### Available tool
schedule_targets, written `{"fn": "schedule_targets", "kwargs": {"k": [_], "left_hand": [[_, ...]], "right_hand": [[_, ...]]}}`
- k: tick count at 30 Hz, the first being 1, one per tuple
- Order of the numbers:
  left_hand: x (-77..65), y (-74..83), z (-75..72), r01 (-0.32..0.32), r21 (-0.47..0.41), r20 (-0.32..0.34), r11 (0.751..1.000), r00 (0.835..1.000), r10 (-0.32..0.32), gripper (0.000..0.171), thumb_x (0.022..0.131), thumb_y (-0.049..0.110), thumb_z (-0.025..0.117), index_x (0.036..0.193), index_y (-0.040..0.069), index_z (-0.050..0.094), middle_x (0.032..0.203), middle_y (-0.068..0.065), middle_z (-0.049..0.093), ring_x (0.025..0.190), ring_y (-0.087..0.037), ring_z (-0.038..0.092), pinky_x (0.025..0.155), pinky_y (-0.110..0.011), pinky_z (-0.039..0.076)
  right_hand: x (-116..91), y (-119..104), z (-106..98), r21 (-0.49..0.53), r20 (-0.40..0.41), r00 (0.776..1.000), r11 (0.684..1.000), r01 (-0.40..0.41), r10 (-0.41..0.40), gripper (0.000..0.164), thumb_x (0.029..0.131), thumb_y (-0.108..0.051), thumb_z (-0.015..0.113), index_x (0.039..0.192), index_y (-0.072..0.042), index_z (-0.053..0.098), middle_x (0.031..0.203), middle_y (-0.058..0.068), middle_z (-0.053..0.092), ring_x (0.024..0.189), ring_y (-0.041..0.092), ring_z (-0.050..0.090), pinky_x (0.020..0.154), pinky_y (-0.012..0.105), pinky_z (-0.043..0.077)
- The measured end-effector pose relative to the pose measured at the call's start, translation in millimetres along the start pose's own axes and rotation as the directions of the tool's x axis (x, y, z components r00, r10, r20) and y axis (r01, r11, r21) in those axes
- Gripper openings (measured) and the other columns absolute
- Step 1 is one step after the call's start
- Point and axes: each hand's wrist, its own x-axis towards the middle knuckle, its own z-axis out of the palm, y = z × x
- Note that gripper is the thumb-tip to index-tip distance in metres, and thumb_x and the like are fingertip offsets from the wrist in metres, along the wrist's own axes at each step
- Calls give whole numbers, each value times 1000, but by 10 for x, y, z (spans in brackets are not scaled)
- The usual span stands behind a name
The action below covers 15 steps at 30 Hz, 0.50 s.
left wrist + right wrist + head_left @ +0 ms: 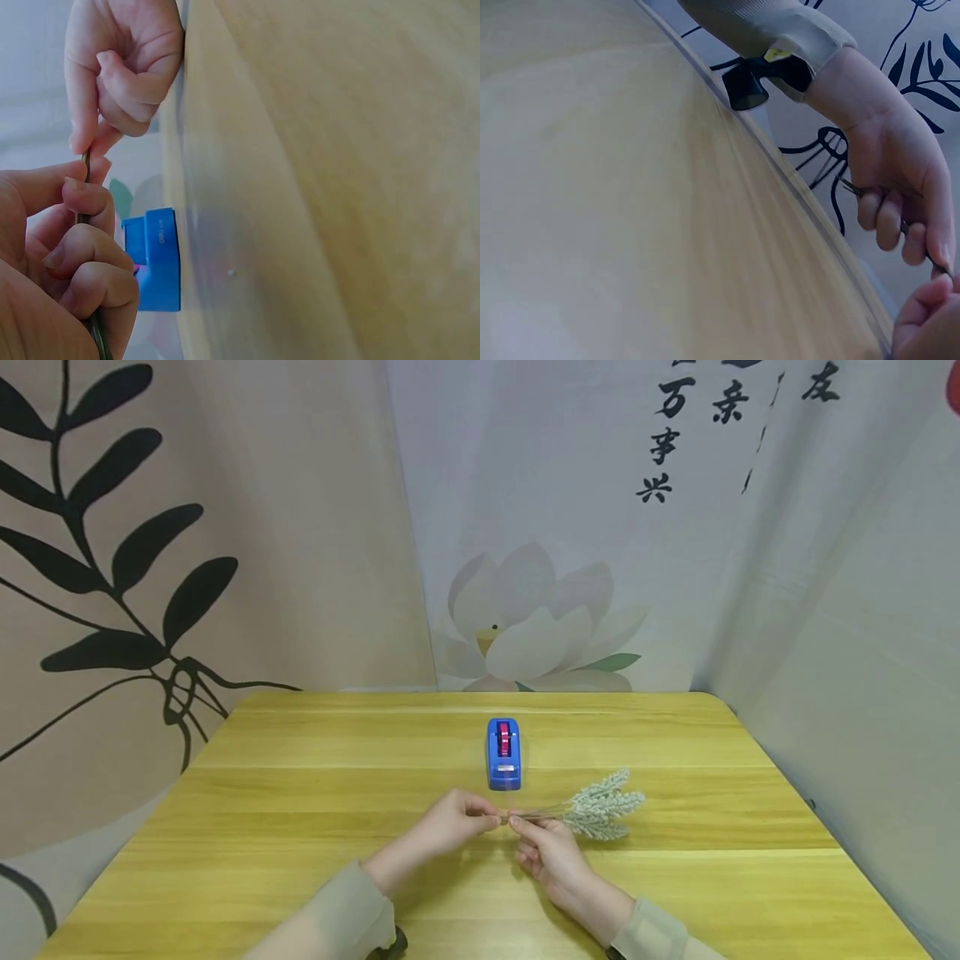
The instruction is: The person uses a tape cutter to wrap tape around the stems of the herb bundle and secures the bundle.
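A small bundle of dried flowers with pale, greenish-white fuzzy heads (pixel 603 806) lies sideways between my hands over the table. My left hand (pixel 459 822) pinches its thin stems near the lower end; in the left wrist view, the fingers of this left hand (pixel 71 247) curl round the dark stems (pixel 97 334). Close beside it, my right hand (pixel 553 858) pinches the stems between thumb and forefinger, nearer the heads. Both sets of fingertips almost meet. Stem ends (pixel 849 186) stick out past the left hand in the right wrist view. Just beyond the hands stands a blue tape dispenser (pixel 504 777) with a pinkish-red reel.
The light wooden table (pixel 315 843) reaches back to a cloth backdrop (pixel 322 527) printed with dark leaves, a lotus and characters. A dark wrist camera (pixel 746 86) sits on the left sleeve (pixel 810 45).
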Motion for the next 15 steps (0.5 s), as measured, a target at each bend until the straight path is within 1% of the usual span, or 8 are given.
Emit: {"fn": "schedule_targets", "kwargs": {"k": [7, 11, 13, 15], "left_hand": [[-16, 2, 2, 10, -2, -4, 1000, 1000, -10, 16, 91, 18, 66, 95, 5, 75, 89, -1, 69, 78, -13, 56, 69, -32, 48], [-23, 7, -8, 13, -4, -8, 1000, 1000, -13, 16, 91, 18, 67, 95, 5, 75, 89, -1, 70, 79, -13, 57, 70, -32, 48], [-23, 6, -14, 14, 4, -13, 1000, 1000, -14, 15, 90, 19, 67, 94, 6, 75, 90, -1, 70, 80, -13, 58, 72, -33, 49], [-21, -1, -17, 19, 9, -14, 1000, 1000, -18, 15, 90, 20, 67, 94, 7, 75, 91, -1, 70, 81, -13, 59, 73, -35, 49]], "right_hand": [[-12, 19, 28, -4, -23, 999, 1000, 23, -24, 6, 91, -5, 64, 94, -5, 68, 59, -7, 41, 49, 3, 35, 56, 18, 42], [-16, 9, 34, -10, -41, 999, 1000, 26, -27, 6, 89, -3, 65, 92, -6, 70, 63, -6, 51, 47, 3, 35, 53, 17, 40], [-16, 4, 33, -14, -44, 999, 1000, 25, -26, 9, 88, -3, 66, 96, -2, 70, 68, -4, 54, 45, 3, 33, 51, 17, 38], [-15, 1, 26, -23, -38, 999, 1000, 16, -17, 18, 88, -4, 66, 105, 3, 68, 74, -3, 57, 46, 2, 32, 50, 16, 37]]}}
